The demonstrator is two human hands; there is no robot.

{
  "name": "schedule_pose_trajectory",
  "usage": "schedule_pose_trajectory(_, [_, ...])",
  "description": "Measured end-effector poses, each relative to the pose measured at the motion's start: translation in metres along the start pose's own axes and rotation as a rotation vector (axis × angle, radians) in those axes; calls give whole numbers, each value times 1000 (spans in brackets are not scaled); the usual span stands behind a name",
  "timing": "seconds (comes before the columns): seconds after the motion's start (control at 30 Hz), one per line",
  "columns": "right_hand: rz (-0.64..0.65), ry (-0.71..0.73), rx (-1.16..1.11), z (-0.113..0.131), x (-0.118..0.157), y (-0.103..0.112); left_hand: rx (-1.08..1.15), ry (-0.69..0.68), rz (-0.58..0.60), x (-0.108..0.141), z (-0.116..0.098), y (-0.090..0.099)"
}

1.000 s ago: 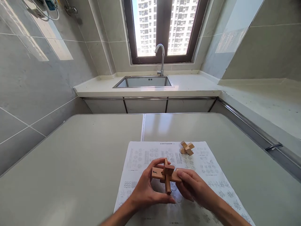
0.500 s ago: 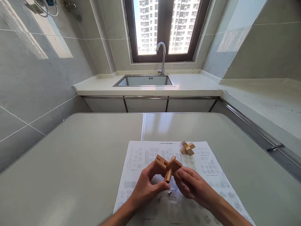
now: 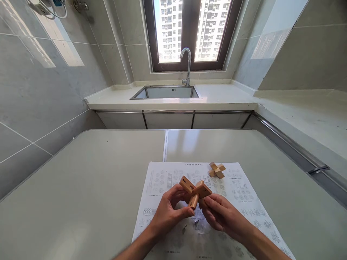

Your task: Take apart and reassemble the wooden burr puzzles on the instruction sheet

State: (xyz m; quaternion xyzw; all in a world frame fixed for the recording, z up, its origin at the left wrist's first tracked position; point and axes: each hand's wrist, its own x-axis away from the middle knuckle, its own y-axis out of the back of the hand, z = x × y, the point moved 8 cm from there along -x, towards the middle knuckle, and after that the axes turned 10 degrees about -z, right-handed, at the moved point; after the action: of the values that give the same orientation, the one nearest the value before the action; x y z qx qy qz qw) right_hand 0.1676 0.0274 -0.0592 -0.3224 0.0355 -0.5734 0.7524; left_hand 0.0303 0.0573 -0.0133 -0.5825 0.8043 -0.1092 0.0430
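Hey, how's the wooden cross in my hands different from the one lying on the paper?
Colour: the held cross is reddish brown; the resting cross is paler.
Markings: the held cross has dark marks; none show on the resting cross.
Support: both hands, left and right, grip the held cross; the resting cross lies on the paper.
Both have crossing wooden bars.

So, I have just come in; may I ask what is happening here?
A person holds a reddish-brown wooden interlocking puzzle in a two-handed grip, left hand and right hand on either side, above a printed sheet. A paler wooden burr puzzle rests near the sheet's far edge, touched by neither hand. The sheet lies on a light-coloured table.
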Motion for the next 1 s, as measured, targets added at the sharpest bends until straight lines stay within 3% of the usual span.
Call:
schedule_pose_trajectory(0.23, [-41,-38,-41,-4,1,0,-4,10,-18,1,-2,1])
schedule_pose_trajectory(0.47, [-95,-69,-68,-1,1,0,8,98,-167,3,-1,8])
schedule_pose_trajectory(0.77, [-127,-17,-40,6,1,1,-19,83,-132,1,-6,5])
schedule_pose_trajectory(0.9, [-172,12,-54,8,0,6,-39,80,-182,-3,-11,16])
schedule_pose_trajectory(1.0, [-193,44,-47,9,-1,8,-143,1,-284,-10,-26,34])
